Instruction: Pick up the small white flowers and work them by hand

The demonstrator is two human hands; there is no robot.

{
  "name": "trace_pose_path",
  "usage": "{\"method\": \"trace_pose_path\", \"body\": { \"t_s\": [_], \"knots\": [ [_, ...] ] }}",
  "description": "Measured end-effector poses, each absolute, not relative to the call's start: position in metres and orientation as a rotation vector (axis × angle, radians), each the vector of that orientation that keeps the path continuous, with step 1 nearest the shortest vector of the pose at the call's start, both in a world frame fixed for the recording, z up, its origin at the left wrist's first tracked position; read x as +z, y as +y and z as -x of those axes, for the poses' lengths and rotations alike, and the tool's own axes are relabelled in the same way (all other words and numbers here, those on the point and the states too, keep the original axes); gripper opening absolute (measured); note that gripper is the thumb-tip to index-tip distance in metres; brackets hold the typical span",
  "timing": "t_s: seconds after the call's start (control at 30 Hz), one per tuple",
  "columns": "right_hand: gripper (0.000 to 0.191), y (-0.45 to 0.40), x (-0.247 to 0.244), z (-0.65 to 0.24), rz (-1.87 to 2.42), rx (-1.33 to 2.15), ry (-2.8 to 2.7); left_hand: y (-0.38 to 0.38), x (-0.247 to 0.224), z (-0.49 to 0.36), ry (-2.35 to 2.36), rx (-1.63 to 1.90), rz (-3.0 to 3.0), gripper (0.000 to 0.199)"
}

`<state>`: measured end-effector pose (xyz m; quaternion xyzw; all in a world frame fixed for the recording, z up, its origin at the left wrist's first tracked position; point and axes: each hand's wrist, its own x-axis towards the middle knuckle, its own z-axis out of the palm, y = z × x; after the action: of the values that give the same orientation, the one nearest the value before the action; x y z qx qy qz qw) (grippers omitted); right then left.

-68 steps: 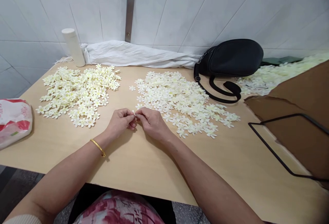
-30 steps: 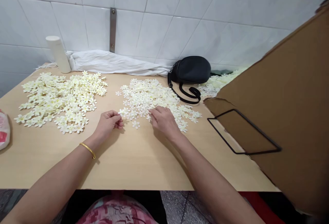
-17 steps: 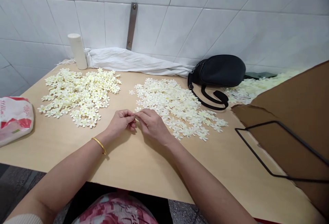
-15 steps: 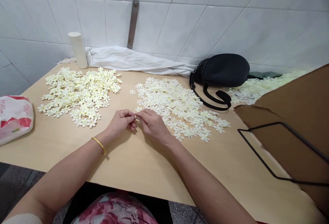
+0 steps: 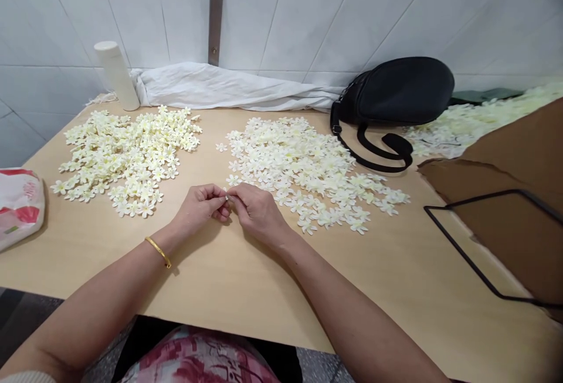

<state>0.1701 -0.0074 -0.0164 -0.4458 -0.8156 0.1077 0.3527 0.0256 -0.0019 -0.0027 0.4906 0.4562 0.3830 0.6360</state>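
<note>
R hand (image 5: 256, 208) back off R flower pile (image 5: 303, 163) since 1 s ago; now fingertips meet L hand (image 5: 200, 210); both pinching tiny white bit (image 5: 227, 197), nr pile's L edge.

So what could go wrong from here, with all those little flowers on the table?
The small white piece pinched between the left hand and the right hand is tiny, so it might slip. The right hand is close to the loose right flower pile, so a knock could scatter blossoms. The black strap lies beside that pile; if tugged, it might drag some along.
</note>
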Motion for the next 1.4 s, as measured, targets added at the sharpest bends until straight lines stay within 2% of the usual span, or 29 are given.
{"method": "trace_pose_path", "body": {
  "t_s": [0.3, 0.63, 0.97, 1.3, 1.4],
  "knots": [
    [0.016, -0.009, -0.0144, -0.17, 1.171, 0.49, -1.986, -0.0034, -0.0005, -0.0259, 1.046, 0.878, -1.093, 0.006],
    [0.02, -0.008, -0.0163, -0.1651, 1.185, 0.352, -2.033, -0.0037, -0.0027, -0.0271, 1.074, 0.924, -1.154, 0.008],
    [0.012, -0.0069, -0.0181, -0.1652, 1.198, 0.965, -1.63, -0.0053, 0.0027, -0.0278, 1.094, 0.921, -1.174, 0.009],
    [0.02, -0.0092, -0.0117, -0.1675, 1.186, 0.532, -1.994, -0.0057, -0.0008, -0.0271, 1.139, 0.921, -1.218, 0.009],
    [0.019, -0.0087, -0.0145, -0.1673, 1.2, 0.529, -1.981, -0.0073, 0.0019, -0.0282, 1.126, 0.915, -1.212, 0.009]
  ]
}}
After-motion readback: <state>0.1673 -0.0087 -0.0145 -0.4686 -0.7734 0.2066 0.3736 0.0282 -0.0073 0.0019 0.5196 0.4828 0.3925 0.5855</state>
